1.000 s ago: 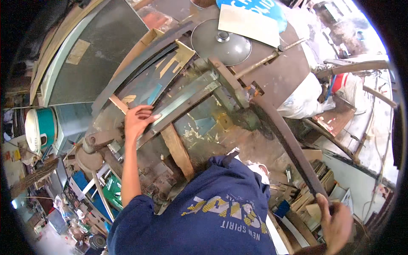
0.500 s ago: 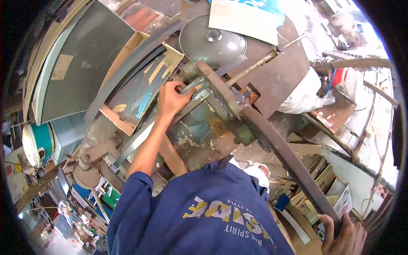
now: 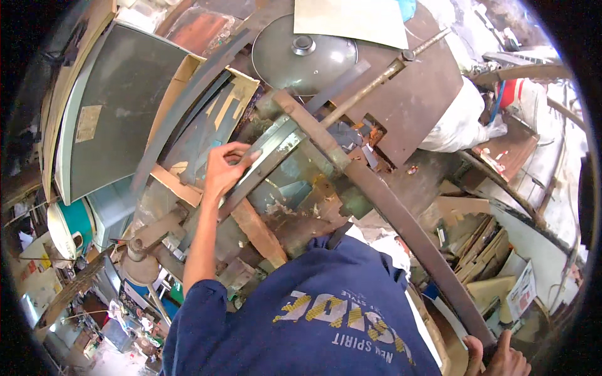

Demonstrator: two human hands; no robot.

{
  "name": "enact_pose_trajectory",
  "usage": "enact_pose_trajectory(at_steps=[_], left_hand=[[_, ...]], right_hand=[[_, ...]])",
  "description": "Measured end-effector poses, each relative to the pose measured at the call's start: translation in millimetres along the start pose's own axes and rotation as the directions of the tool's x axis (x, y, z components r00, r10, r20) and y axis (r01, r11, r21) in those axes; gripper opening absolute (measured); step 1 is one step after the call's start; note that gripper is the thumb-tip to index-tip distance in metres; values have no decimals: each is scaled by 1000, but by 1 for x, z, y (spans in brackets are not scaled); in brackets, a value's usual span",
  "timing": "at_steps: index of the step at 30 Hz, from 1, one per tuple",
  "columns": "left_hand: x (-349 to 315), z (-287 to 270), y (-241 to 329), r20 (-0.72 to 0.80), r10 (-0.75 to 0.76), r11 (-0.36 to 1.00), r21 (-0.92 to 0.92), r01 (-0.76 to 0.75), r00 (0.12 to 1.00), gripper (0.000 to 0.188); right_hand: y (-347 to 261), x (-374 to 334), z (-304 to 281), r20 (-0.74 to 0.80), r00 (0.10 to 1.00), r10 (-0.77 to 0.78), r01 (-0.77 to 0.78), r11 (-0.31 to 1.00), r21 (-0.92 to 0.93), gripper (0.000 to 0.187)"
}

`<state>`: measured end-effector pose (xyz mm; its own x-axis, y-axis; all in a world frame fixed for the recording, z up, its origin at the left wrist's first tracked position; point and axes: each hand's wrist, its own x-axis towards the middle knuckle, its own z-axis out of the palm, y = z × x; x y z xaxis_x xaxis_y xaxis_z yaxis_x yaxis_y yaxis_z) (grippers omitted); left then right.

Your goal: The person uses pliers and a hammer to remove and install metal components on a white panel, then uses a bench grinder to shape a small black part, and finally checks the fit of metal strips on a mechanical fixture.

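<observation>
My right hand [image 3: 498, 360], partly cut off by the lower edge, is closed round the near end of a long brown metal lever bar [image 3: 417, 235]. The bar rises diagonally to a heavy metal frame at the centre of the view. Further left, my left hand [image 3: 222, 172] has thumb and fingers curled together at the edge of a narrow light-grey metal strip [image 3: 273, 143]. That strip lies slantwise along the frame, its far end close under the crosspiece of the lever. Just what the left fingertips pinch is partly hidden.
Behind the frame lie a glass pot lid [image 3: 305, 53] with a knob and a pale sheet [image 3: 351, 22]. A cardboard box [image 3: 241, 94] with metal offcuts stands at the left, near a large dark panel [image 3: 128, 106]. Stacked cardboard [image 3: 483, 250] lies at the right.
My left hand has drawn back from the lever's crosspiece, toward me and to the left along the strip. My right hand keeps hold of the lever's end, now lower in view.
</observation>
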<state>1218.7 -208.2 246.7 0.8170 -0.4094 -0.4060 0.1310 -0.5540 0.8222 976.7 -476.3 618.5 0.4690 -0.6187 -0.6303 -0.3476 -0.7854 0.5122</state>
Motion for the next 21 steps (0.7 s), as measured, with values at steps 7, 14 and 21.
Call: enact_pose_trajectory(at_steps=[7,14,21], left_hand=[[24,33,16,-146,195,976,125,-177,970,26],[27,46,26,-173,127,975,204,-90,977,29],[28,28,6,-43,152,986,75,-148,987,31]], right_hand=[[0,-4,6,-29,999,-15,16,1000,25,55],[2,-7,10,-64,998,-19,22,999,33,56],[5,-5,16,-69,997,-25,30,998,61,57]])
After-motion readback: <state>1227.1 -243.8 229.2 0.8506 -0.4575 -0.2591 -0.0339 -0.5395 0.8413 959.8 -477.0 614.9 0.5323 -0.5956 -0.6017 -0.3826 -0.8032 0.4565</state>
